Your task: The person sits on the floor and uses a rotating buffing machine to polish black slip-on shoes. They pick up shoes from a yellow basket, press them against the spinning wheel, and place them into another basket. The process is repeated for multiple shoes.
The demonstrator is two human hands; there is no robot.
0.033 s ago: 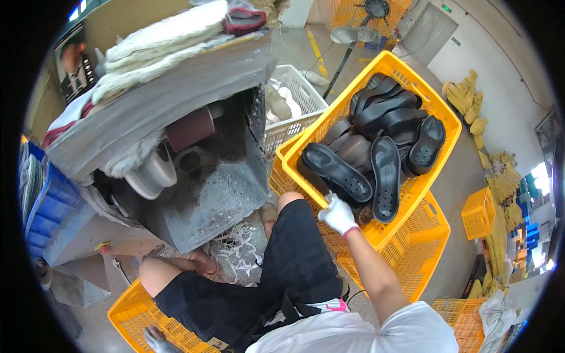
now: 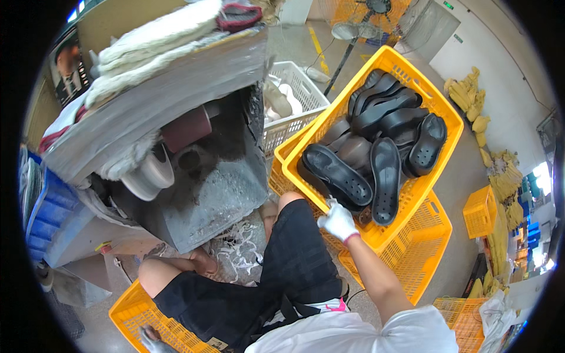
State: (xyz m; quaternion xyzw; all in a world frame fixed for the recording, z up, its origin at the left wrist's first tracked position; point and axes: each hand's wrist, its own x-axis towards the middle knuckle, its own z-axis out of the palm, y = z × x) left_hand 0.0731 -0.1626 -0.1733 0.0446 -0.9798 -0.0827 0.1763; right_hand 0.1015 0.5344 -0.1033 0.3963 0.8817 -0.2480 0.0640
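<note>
My right hand (image 2: 338, 220), in a white glove with a pink cuff, is closed around the near left rim of a yellow plastic crate (image 2: 426, 180). Black shoe soles (image 2: 385, 181) fill this crate, piled at different angles, some with round holes at one end. It rests on top of other yellow crates. My left hand (image 2: 154, 341), in a greyish glove, is at the lower edge of the view beside another yellow crate (image 2: 130, 313). Its fingers are too small and partly cut off to tell how they are held.
To the left stands a grey grinding machine hood (image 2: 159, 88) with a reddish roller (image 2: 186, 129) and a white wheel (image 2: 154, 176). White scraps (image 2: 238, 250) litter the floor by my feet. A white crate (image 2: 306, 103) and a standing fan (image 2: 359, 29) are behind.
My left hand has shifted slightly left and up beside the crate. My right hand keeps its hold on the crate rim, and the view has moved a little.
</note>
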